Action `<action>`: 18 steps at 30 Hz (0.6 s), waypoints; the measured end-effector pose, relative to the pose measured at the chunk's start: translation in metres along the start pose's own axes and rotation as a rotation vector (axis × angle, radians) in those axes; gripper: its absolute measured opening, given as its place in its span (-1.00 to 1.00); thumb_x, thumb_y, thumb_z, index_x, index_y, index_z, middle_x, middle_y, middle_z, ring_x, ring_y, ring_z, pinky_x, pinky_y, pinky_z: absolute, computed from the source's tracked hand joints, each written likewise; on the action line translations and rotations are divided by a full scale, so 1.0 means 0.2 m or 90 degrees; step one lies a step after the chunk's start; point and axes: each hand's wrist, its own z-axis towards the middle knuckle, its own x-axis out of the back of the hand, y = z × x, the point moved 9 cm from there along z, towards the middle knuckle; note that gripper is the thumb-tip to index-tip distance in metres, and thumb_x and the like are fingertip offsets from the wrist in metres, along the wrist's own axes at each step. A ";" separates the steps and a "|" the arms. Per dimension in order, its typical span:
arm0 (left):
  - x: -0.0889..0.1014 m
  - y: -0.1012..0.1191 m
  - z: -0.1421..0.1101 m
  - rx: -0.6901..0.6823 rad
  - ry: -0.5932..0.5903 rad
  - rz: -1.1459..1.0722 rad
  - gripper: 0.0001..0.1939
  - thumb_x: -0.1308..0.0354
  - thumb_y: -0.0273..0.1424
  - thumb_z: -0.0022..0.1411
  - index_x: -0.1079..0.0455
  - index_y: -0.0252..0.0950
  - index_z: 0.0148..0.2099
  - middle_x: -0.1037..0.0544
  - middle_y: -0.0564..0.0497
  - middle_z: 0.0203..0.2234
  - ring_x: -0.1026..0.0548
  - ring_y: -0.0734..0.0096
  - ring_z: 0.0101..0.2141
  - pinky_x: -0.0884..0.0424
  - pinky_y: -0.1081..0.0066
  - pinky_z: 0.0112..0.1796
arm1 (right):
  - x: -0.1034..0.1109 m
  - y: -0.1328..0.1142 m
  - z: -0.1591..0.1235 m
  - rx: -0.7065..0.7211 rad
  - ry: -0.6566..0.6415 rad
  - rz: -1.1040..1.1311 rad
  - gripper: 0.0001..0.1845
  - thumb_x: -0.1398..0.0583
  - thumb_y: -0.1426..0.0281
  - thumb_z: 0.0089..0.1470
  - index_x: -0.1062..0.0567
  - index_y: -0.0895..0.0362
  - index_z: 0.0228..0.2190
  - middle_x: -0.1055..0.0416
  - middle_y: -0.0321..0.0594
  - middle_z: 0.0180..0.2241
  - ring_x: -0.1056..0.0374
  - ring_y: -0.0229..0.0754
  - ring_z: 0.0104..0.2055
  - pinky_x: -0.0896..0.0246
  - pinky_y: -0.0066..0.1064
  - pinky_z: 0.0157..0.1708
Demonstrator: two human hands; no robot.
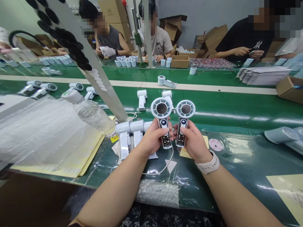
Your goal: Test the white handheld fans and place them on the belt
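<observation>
One handheld fan (pixel 163 124) is gripped snugly in the left hand's (pixel 152 138) fingers, a second fan (pixel 182 124) in the right hand's (pixel 194 142), both displays (pixel 163 121) reading 20, lol. More fans (pixel 123 127) lie just left of the left fingers, clear plastic bottle (pixel 92 114) beyond those.

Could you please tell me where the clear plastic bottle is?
In the head view, the bottle is left of the left hand, between the translucent plastic sheeting and the white post.
</observation>
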 end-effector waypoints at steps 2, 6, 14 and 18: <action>0.01 0.00 0.00 -0.004 0.010 0.010 -0.59 -0.35 -0.39 -0.05 -0.26 -0.25 -0.18 -0.44 0.11 -0.41 -0.43 0.48 -0.47 -0.39 0.39 -0.44 | 0.00 -0.01 -0.01 0.004 0.005 0.004 -0.68 -0.31 0.21 -0.04 -0.39 0.03 -0.25 -0.46 -0.26 -0.28 -0.39 -0.15 -0.35 -0.39 -0.23 -0.36; 0.02 -0.01 0.01 0.008 0.030 0.014 -0.56 -0.39 -0.37 -0.06 -0.24 -0.26 -0.18 -0.44 0.11 -0.39 -0.43 0.48 -0.47 -0.38 0.39 -0.44 | 0.02 0.00 0.00 0.001 0.025 0.010 -0.67 -0.32 0.22 -0.05 -0.40 0.03 -0.24 -0.46 -0.27 -0.28 -0.39 -0.14 -0.35 -0.39 -0.23 -0.37; 0.04 -0.02 0.01 0.011 0.053 0.047 -0.58 -0.33 -0.39 -0.05 -0.26 -0.24 -0.14 -0.43 0.10 -0.40 -0.40 0.46 -0.48 -0.35 0.34 -0.39 | 0.06 0.01 0.02 -0.011 0.078 -0.010 -0.68 -0.32 0.21 -0.09 -0.42 0.04 -0.28 -0.49 -0.26 -0.31 -0.40 -0.13 -0.36 -0.39 -0.23 -0.38; 0.05 -0.03 0.01 -0.002 0.046 0.064 -0.60 -0.31 -0.37 -0.03 -0.25 -0.22 -0.15 -0.43 0.10 -0.39 -0.42 0.39 -0.45 -0.37 0.28 -0.36 | 0.04 0.01 0.02 -0.015 0.051 -0.023 -0.71 -0.30 0.21 -0.06 -0.42 0.03 -0.28 -0.49 -0.22 -0.28 -0.42 -0.06 -0.32 -0.40 -0.13 -0.30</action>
